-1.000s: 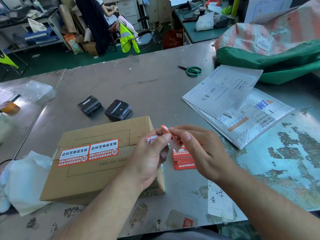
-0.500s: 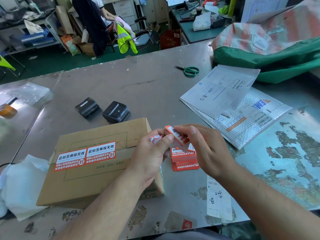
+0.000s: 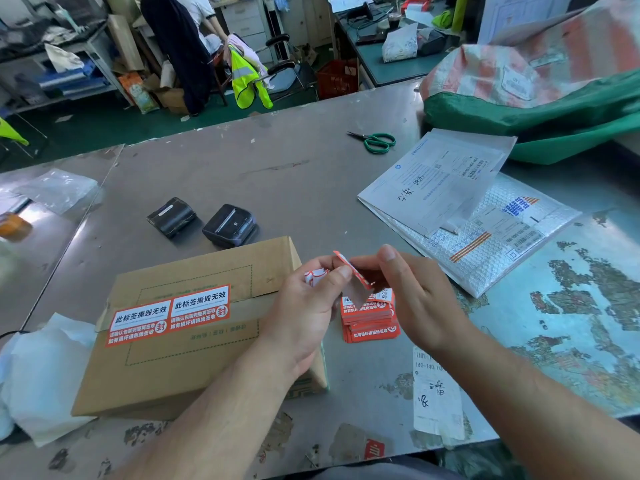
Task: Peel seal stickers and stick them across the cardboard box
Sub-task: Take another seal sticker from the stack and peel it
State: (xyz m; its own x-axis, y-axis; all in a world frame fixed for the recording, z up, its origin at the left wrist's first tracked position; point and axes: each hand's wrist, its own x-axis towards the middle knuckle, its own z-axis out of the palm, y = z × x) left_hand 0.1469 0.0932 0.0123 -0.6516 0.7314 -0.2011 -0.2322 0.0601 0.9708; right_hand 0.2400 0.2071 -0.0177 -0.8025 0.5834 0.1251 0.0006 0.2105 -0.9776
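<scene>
A flat cardboard box (image 3: 194,358) lies on the metal table with two red-and-white seal stickers (image 3: 169,315) stuck side by side across its flap seam. Just right of the box sits a stack of red seal stickers (image 3: 372,322). Above that stack my left hand (image 3: 308,306) and my right hand (image 3: 412,292) pinch one seal sticker (image 3: 349,271) between their fingertips, its red face and its pale backing parting. A crumpled bit of backing (image 3: 315,275) shows inside my left fingers.
Two black handheld devices (image 3: 204,220) lie behind the box. Green-handled scissors (image 3: 375,142), a bubble mailer with papers (image 3: 464,209) and a large striped sack (image 3: 540,88) are at the right. White wrapping (image 3: 41,372) lies left of the box. A paper slip (image 3: 434,393) lies near the front edge.
My hands have drawn slightly apart, and the sticker's backing now hangs lower and more open between them. The box and the stack have not moved.
</scene>
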